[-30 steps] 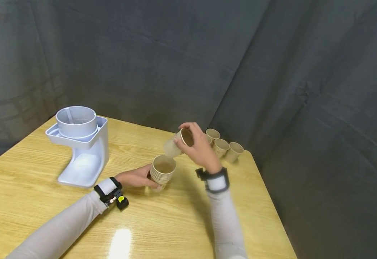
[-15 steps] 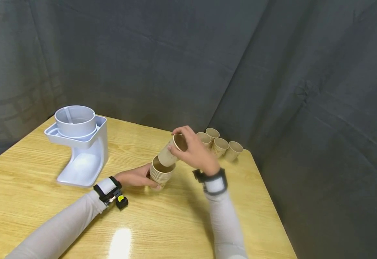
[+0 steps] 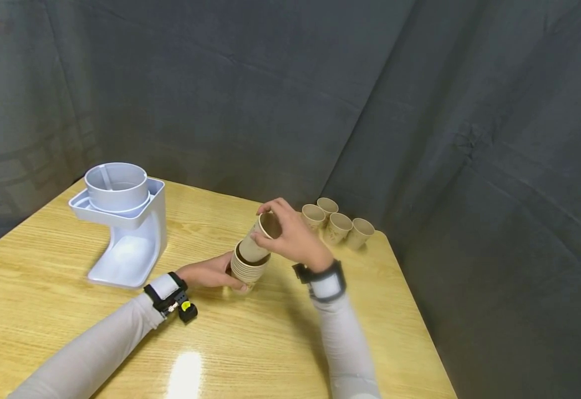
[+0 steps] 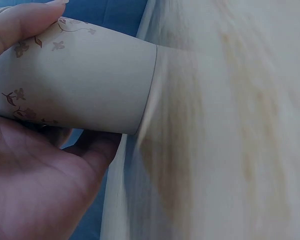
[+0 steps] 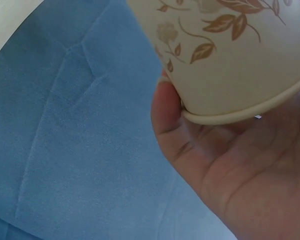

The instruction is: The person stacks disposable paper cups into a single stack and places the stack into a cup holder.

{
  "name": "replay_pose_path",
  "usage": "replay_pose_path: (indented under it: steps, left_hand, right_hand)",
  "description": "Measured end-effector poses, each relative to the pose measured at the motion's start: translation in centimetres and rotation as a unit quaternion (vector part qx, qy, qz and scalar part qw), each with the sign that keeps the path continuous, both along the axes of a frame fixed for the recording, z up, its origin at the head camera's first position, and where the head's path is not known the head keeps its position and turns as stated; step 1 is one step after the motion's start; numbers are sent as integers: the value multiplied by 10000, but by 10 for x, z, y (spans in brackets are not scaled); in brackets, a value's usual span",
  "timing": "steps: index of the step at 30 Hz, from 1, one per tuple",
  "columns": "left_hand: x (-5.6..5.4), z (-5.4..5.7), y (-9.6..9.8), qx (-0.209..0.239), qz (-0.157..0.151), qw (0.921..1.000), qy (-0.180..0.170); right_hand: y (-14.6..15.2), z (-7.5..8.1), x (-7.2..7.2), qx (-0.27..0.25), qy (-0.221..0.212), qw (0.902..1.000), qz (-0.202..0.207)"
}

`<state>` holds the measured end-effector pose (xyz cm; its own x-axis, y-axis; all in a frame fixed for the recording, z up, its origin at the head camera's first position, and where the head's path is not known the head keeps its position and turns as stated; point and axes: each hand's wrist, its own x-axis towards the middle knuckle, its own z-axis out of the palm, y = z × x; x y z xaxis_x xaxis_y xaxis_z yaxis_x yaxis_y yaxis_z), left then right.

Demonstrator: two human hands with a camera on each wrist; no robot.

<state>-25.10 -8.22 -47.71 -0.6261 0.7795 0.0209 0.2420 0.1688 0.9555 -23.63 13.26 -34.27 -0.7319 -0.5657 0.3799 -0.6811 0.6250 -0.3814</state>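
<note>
A stack of nested beige paper cups stands over the middle of the table, tilted slightly. My left hand grips it low from the left, thumb in front; the left wrist view shows the lower wall with small printed flowers between thumb and fingers. In my right hand is a single paper cup, pinched near its rim. Its base sits inside the mouth of the stack's top cup, so the bottom is hidden. Brown leaf prints mark this cup's wall in the right wrist view.
Several single paper cups stand upright at the table's back right corner. On the left is a pale holder with a curved stand and a round tub on top. Dark curtains hang behind the wooden table.
My right hand has moved left and down, bringing its cup from above the stack's rim into the top cup's mouth. My left hand and the stack have stayed almost still.
</note>
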Motion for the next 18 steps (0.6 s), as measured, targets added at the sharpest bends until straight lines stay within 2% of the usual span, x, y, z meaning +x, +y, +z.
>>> replay_pose_path:
  steps: [18]
  left_hand:
    - [1, 1, 0, 96, -147, 9998, 45]
  right_hand:
    - [-14, -9, 1, 414, 22, 9991, -20]
